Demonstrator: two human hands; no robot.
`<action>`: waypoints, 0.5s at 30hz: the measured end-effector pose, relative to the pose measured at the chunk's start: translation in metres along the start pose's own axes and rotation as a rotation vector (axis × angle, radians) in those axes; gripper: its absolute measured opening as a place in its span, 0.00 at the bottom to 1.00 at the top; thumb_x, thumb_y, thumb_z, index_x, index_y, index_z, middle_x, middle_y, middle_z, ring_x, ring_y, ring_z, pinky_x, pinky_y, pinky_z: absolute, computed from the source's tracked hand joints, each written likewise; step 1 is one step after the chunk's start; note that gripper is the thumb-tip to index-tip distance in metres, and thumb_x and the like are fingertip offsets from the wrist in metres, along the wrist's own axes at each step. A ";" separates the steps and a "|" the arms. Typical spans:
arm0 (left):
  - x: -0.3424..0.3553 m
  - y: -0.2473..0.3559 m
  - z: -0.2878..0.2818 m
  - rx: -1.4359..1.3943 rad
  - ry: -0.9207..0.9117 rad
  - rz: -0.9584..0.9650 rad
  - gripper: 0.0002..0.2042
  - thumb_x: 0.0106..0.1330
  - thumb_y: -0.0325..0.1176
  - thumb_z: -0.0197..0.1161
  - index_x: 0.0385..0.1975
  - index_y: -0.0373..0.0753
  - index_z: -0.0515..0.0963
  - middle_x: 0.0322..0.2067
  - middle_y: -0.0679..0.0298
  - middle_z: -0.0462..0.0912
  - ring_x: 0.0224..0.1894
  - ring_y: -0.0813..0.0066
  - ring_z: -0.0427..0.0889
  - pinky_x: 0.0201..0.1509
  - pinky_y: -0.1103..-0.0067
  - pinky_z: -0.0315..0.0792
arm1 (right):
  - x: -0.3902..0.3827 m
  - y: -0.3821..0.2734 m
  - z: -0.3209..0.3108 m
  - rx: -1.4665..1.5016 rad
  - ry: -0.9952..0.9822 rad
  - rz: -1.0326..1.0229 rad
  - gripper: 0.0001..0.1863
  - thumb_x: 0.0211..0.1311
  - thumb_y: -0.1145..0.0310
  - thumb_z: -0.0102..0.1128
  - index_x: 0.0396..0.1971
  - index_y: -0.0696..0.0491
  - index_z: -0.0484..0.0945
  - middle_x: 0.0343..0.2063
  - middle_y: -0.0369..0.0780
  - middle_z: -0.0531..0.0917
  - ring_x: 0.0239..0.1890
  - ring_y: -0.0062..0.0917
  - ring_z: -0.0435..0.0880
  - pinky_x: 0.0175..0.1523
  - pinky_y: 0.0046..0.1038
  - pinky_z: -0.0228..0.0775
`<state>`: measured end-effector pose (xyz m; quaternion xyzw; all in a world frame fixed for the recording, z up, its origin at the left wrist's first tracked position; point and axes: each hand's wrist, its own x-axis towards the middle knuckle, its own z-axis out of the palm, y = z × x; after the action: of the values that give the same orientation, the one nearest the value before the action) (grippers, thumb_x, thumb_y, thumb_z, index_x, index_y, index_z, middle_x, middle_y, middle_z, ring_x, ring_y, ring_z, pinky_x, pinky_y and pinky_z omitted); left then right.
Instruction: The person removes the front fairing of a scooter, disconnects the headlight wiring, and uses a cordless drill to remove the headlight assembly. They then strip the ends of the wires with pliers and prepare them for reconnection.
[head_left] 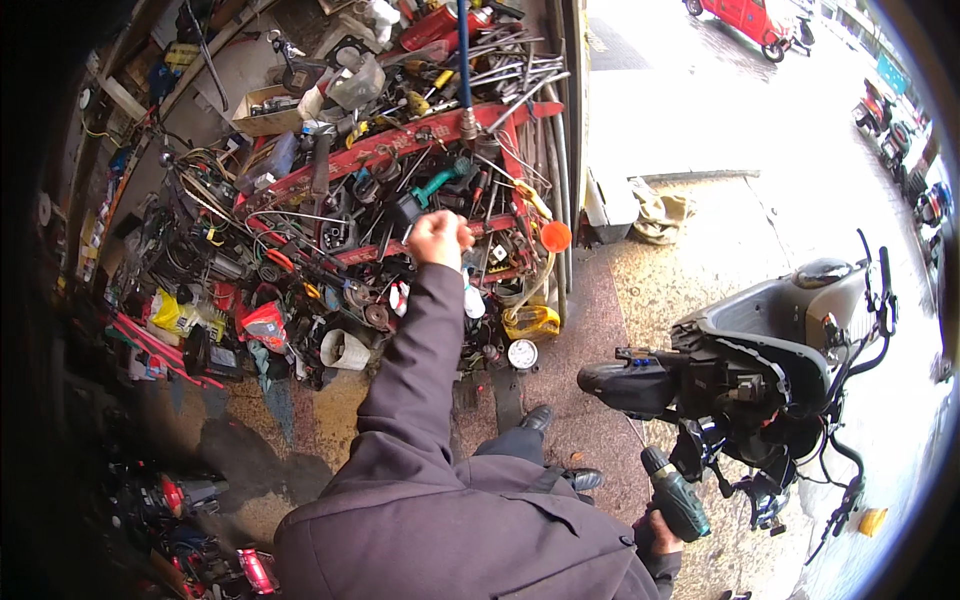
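My left hand [440, 240] is stretched out over the cluttered red-framed tool rack [400, 145], its fingers curled in. Whatever the fingers may hold is hidden. Just beyond it lies a green-handled power tool [437, 183] with a dark block-like end, among sockets and hand tools. Low on the right, my right hand [664, 535] grips a green and black cordless drill [676, 497] by its handle. The drill's dark chuck end points up and away from me.
A partly stripped scooter [760, 370] stands on the right. An orange funnel [555, 236], a yellow jug [532, 322] and a white bucket [344, 350] are around the rack's near side. A red three-wheeled vehicle [748, 22] is outside at the far right.
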<state>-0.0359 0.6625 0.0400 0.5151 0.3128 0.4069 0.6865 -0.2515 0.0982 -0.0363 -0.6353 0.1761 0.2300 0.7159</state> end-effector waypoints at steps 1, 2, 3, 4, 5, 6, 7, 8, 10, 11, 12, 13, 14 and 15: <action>0.021 0.009 -0.008 0.022 0.049 0.022 0.06 0.66 0.30 0.62 0.34 0.35 0.73 0.25 0.61 0.81 0.19 0.77 0.77 0.20 0.80 0.75 | 0.002 -0.002 0.010 0.010 -0.037 0.008 0.25 0.52 0.57 0.70 0.45 0.58 0.76 0.25 0.37 0.78 0.21 0.28 0.79 0.30 0.31 0.74; 0.039 0.015 -0.013 0.026 0.072 0.061 0.06 0.67 0.30 0.62 0.34 0.35 0.74 0.25 0.62 0.81 0.19 0.78 0.77 0.20 0.80 0.75 | 0.005 -0.005 0.022 -0.002 -0.023 -0.002 0.24 0.53 0.57 0.70 0.44 0.57 0.76 0.26 0.37 0.79 0.22 0.28 0.80 0.30 0.31 0.74; 0.054 0.020 -0.016 0.034 0.097 0.107 0.07 0.67 0.31 0.62 0.35 0.35 0.74 0.25 0.62 0.80 0.19 0.78 0.77 0.20 0.81 0.75 | 0.008 -0.006 0.034 0.009 -0.023 -0.008 0.24 0.53 0.57 0.70 0.44 0.57 0.76 0.26 0.37 0.79 0.23 0.27 0.80 0.31 0.31 0.74; 0.067 0.023 -0.017 0.032 0.108 0.125 0.07 0.67 0.32 0.62 0.35 0.34 0.74 0.25 0.63 0.80 0.19 0.79 0.77 0.20 0.81 0.74 | 0.010 -0.008 0.044 0.039 -0.045 -0.004 0.23 0.54 0.58 0.69 0.44 0.57 0.76 0.27 0.37 0.79 0.24 0.27 0.80 0.31 0.30 0.74; 0.080 0.026 -0.018 0.018 0.136 0.104 0.07 0.67 0.30 0.62 0.35 0.34 0.74 0.26 0.63 0.80 0.19 0.79 0.77 0.21 0.82 0.74 | 0.012 -0.010 0.053 0.014 -0.035 -0.010 0.23 0.54 0.58 0.69 0.44 0.57 0.76 0.27 0.37 0.79 0.25 0.27 0.80 0.32 0.30 0.74; 0.091 0.027 -0.015 0.026 0.133 0.140 0.06 0.67 0.29 0.62 0.36 0.34 0.74 0.26 0.63 0.80 0.20 0.79 0.77 0.21 0.82 0.74 | 0.015 -0.012 0.061 0.008 -0.047 -0.008 0.23 0.54 0.59 0.69 0.44 0.57 0.76 0.28 0.37 0.78 0.25 0.26 0.80 0.32 0.30 0.74; 0.099 0.027 -0.012 0.044 0.144 0.142 0.05 0.67 0.28 0.61 0.36 0.34 0.74 0.26 0.63 0.80 0.20 0.79 0.77 0.21 0.82 0.74 | 0.015 -0.015 0.069 0.025 -0.071 -0.001 0.22 0.55 0.59 0.69 0.44 0.57 0.76 0.28 0.37 0.78 0.26 0.26 0.80 0.33 0.30 0.74; 0.106 0.025 -0.007 0.048 0.121 0.169 0.03 0.66 0.25 0.61 0.36 0.35 0.75 0.26 0.63 0.80 0.21 0.79 0.78 0.22 0.82 0.75 | 0.017 -0.017 0.075 -0.023 -0.054 -0.008 0.22 0.55 0.59 0.68 0.45 0.57 0.76 0.27 0.37 0.78 0.27 0.25 0.79 0.33 0.30 0.74; 0.119 0.023 0.004 0.028 0.086 0.179 0.04 0.65 0.24 0.62 0.37 0.35 0.76 0.29 0.63 0.81 0.24 0.78 0.79 0.26 0.80 0.77 | 0.020 -0.020 0.088 0.009 -0.056 0.001 0.22 0.55 0.59 0.69 0.45 0.57 0.76 0.27 0.36 0.77 0.27 0.25 0.79 0.33 0.30 0.74; 0.125 0.021 0.010 0.015 0.076 0.193 0.05 0.64 0.24 0.63 0.37 0.34 0.76 0.29 0.63 0.81 0.25 0.77 0.80 0.26 0.79 0.77 | 0.020 -0.021 0.093 0.025 -0.055 0.005 0.23 0.54 0.59 0.69 0.45 0.57 0.76 0.27 0.36 0.77 0.27 0.25 0.79 0.33 0.30 0.74; 0.131 0.020 0.015 0.043 0.076 0.208 0.05 0.63 0.22 0.63 0.37 0.34 0.76 0.28 0.64 0.80 0.25 0.78 0.79 0.26 0.80 0.77 | 0.019 -0.023 0.096 0.030 -0.039 0.005 0.23 0.54 0.59 0.70 0.44 0.57 0.76 0.27 0.36 0.77 0.27 0.25 0.79 0.33 0.30 0.74; 0.135 0.018 0.019 0.029 0.090 0.213 0.05 0.63 0.21 0.63 0.36 0.34 0.75 0.27 0.64 0.79 0.24 0.79 0.78 0.25 0.81 0.76 | 0.020 -0.022 0.099 0.037 -0.021 0.004 0.23 0.54 0.59 0.70 0.44 0.57 0.76 0.27 0.36 0.77 0.26 0.25 0.79 0.33 0.30 0.74; 0.140 0.017 0.023 0.008 0.097 0.220 0.04 0.63 0.20 0.62 0.35 0.33 0.75 0.25 0.65 0.78 0.22 0.79 0.77 0.23 0.82 0.74 | 0.018 -0.023 0.102 0.063 -0.027 0.006 0.23 0.54 0.58 0.71 0.44 0.57 0.76 0.27 0.36 0.77 0.26 0.25 0.79 0.33 0.29 0.74; 0.143 0.015 0.026 -0.029 0.096 0.241 0.04 0.62 0.19 0.62 0.34 0.33 0.75 0.24 0.65 0.77 0.21 0.80 0.76 0.22 0.83 0.73 | 0.017 -0.022 0.102 0.045 0.005 0.009 0.23 0.53 0.58 0.71 0.44 0.57 0.76 0.27 0.36 0.77 0.26 0.25 0.79 0.32 0.29 0.74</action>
<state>0.0498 0.7788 0.0604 0.5189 0.2755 0.5150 0.6241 -0.2289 0.1997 -0.0143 -0.6187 0.1858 0.2275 0.7286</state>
